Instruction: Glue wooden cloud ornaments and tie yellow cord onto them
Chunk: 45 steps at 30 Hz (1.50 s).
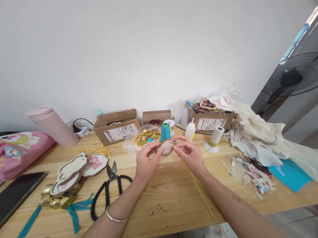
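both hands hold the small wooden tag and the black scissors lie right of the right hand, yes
No: the head view shows the black scissors lying left of the left hand, not right of the right hand. Both hands do hold the wooden tag.

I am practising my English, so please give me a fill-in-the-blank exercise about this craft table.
1. The left hand and right hand hold one wooden tag ___ them.
2. The scissors on the table have ___ handles.
3. The bracelet sits on the ___ wrist.
4. The cord running from the right hand is ___.
Missing words: between, black, left, yellow.
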Each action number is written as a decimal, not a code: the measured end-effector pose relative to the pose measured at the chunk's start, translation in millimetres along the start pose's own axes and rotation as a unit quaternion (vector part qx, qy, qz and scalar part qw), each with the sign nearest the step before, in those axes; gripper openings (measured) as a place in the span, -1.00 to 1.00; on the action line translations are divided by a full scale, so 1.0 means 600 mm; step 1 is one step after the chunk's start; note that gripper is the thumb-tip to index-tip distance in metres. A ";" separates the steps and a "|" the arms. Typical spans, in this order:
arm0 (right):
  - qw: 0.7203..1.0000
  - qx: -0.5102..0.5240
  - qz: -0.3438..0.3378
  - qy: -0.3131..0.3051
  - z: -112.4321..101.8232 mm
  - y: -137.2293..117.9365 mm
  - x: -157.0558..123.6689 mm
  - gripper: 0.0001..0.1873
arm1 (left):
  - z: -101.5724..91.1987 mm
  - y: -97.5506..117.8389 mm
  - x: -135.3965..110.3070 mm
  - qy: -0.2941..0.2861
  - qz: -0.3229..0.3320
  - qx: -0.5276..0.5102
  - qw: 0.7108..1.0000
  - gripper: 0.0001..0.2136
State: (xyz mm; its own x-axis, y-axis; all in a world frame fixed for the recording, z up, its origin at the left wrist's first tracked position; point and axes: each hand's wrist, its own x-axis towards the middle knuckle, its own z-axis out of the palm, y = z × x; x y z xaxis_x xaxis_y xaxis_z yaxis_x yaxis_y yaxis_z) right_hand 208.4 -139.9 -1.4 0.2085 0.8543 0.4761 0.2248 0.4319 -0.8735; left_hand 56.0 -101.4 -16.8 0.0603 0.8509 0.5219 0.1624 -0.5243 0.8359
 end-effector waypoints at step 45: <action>0.958 0.158 0.234 -0.045 -0.004 0.012 0.010 -0.68 | 0.000 0.014 -0.003 -0.077 0.159 0.087 0.980 -0.85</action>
State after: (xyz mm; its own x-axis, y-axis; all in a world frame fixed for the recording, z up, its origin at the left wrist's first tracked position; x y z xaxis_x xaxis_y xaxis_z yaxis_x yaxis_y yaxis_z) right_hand 213.7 -132.6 -4.3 0.1300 0.9912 0.0267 -0.1747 0.0494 -0.9834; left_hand 57.3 -107.4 -10.7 0.2814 0.6472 0.7085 0.2754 -0.7617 0.5864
